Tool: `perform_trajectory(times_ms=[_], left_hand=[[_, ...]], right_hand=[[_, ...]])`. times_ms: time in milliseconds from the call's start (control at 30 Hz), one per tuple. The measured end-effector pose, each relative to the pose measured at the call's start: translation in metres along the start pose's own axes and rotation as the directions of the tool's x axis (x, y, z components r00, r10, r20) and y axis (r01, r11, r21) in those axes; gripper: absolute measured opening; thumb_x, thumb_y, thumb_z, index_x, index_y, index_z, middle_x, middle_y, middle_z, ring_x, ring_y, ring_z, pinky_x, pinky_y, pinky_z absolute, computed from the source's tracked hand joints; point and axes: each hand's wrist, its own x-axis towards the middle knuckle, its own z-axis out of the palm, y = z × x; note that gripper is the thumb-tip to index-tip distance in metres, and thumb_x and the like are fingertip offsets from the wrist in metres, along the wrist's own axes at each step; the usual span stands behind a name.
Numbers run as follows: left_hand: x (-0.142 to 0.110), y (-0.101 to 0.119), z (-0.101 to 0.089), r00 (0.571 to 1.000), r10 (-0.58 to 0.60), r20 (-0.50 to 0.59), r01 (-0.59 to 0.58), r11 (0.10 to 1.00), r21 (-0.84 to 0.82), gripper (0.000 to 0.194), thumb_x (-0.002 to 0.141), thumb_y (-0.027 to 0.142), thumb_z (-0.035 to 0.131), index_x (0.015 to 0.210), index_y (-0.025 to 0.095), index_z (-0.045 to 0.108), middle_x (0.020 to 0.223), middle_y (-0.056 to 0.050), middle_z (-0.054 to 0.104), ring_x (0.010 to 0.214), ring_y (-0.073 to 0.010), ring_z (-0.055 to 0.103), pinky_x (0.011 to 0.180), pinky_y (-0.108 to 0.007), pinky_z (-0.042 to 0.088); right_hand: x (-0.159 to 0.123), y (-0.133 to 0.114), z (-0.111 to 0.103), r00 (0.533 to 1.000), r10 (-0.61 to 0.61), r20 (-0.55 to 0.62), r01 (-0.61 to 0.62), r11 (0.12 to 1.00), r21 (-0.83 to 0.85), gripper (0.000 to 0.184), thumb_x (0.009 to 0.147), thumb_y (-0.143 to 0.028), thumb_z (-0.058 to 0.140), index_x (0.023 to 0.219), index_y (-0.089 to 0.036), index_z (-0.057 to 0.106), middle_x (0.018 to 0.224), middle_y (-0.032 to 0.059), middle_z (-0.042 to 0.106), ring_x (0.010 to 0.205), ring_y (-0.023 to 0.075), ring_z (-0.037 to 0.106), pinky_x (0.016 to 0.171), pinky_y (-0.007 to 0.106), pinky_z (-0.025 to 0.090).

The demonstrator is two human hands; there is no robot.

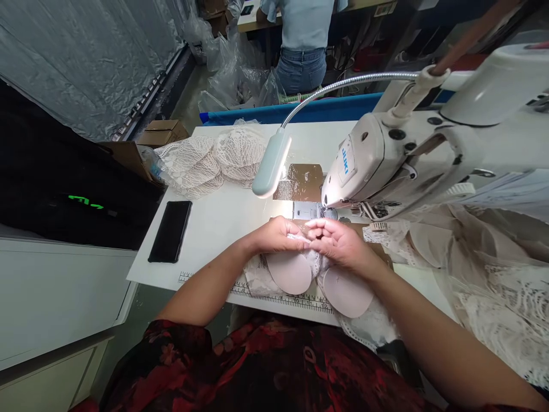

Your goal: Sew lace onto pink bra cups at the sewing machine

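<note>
A white lace bra (289, 273) with smooth padded cups lies at the table's front edge, just below the sewing machine's needle area. My left hand (279, 234) is closed on its lace edge near the middle, thumb on top. Close beside it, my right hand (338, 243) pinches the same edge with thumb and fingers, the fingertips of both hands almost meeting. One cup hangs under each hand, and the right cup (348, 292) reaches over the edge. The sewing machine (355, 163) stands just beyond my hands, its metal needle plate (305, 210) partly showing.
A lit gooseneck lamp (272, 163) hangs over the white table (227, 217). Stacked lace pieces (193, 163) lie at the back left, a black phone (170, 232) at the left. More lace and mesh (493, 286) is heaped at the right. A person (304, 34) sits beyond.
</note>
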Motion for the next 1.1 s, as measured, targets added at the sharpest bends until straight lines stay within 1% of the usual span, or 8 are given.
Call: perform_trajectory(times_ms=[67,167,333,433,533,667,900,1100], left_hand=[[-0.002,0.0,-0.006,0.996,0.05,0.074,-0.052,0.998,0.024,0.023,0.075,0.033,0.067,0.084,0.011,0.069,0.08,-0.003,0.062,0.077,-0.0131,0.054,0.068,-0.022,0.041],[-0.012,0.001,-0.022,0.984,0.01,0.175,-0.036,0.989,0.144,0.029,0.071,0.027,0.07,0.097,0.013,0.065,0.09,-0.003,0.062,0.08,-0.0137,0.054,0.069,-0.022,0.042],[-0.031,0.006,-0.042,1.0,-0.009,0.014,0.007,0.994,0.106,0.032,0.073,0.025,0.068,0.101,0.011,0.062,0.074,0.002,0.049,0.068,-0.0094,0.046,0.064,-0.021,0.038],[-0.031,0.005,-0.039,0.996,0.056,-0.064,-0.055,0.998,0.009,0.037,0.073,0.028,0.069,0.105,0.011,0.06,0.074,0.003,0.047,0.07,-0.0094,0.046,0.066,-0.022,0.038],[-0.025,0.002,-0.029,0.991,0.064,-0.115,-0.07,0.997,-0.043,0.04,0.072,0.029,0.071,0.106,0.012,0.059,0.074,0.002,0.048,0.07,-0.0096,0.047,0.065,-0.021,0.038],[-0.017,0.0,-0.018,0.986,0.07,-0.151,-0.077,0.996,-0.036,0.044,0.07,0.031,0.073,0.107,0.012,0.059,0.076,0.002,0.05,0.071,-0.0099,0.048,0.065,-0.021,0.04],[-0.013,0.006,-0.01,0.994,-0.025,-0.111,0.025,1.0,-0.008,0.025,0.073,0.035,0.069,0.08,0.011,0.063,0.077,-0.001,0.059,0.071,-0.0115,0.052,0.062,-0.021,0.04],[-0.012,0.005,-0.006,0.987,-0.091,-0.131,0.081,0.993,-0.08,0.026,0.072,0.035,0.071,0.08,0.011,0.067,0.074,-0.002,0.062,0.069,-0.0115,0.053,0.063,-0.023,0.042]], right_hand=[[0.0,-0.001,0.0,0.998,0.029,0.064,-0.025,0.997,-0.072,0.043,0.074,-0.045,0.067,0.108,-0.019,0.061,0.079,0.0008,0.062,0.069,0.0165,0.058,0.061,0.029,0.046],[-0.001,-0.002,-0.004,0.999,0.016,0.035,-0.007,0.968,-0.251,0.028,0.082,-0.045,0.058,0.084,-0.018,0.065,0.073,0.0011,0.06,0.069,0.016,0.054,0.06,0.028,0.042],[-0.005,-0.003,-0.011,0.967,0.069,0.246,-0.008,0.97,-0.242,0.033,0.087,-0.047,0.051,0.072,-0.019,0.059,0.07,-0.0006,0.057,0.063,0.0132,0.05,0.056,0.027,0.037],[-0.004,-0.001,-0.005,0.982,0.102,0.156,-0.085,0.99,-0.109,0.036,0.089,-0.05,0.046,0.087,-0.019,0.063,0.084,0.0032,0.065,0.067,0.0139,0.054,0.059,0.028,0.042],[-0.001,0.002,0.002,0.998,0.041,0.05,-0.037,0.997,-0.072,0.034,0.082,-0.048,0.058,0.098,-0.018,0.064,0.096,0.0059,0.066,0.08,0.0176,0.058,0.069,0.031,0.047],[0.0,0.004,0.006,0.999,-0.02,0.025,0.023,0.991,-0.134,0.025,0.082,-0.042,0.06,0.088,-0.018,0.063,0.083,0.0029,0.064,0.076,0.018,0.058,0.068,0.032,0.048],[-0.002,0.006,0.003,0.997,-0.068,-0.041,0.07,0.996,0.047,0.033,0.084,-0.04,0.059,0.109,-0.019,0.062,0.102,0.0075,0.066,0.099,0.0224,0.061,0.085,0.037,0.05],[-0.003,0.009,-0.006,0.999,0.015,-0.035,-0.009,0.988,0.153,0.043,0.085,-0.048,0.054,0.116,-0.018,0.058,0.078,0.0021,0.062,0.058,0.0122,0.054,0.054,0.028,0.047]])
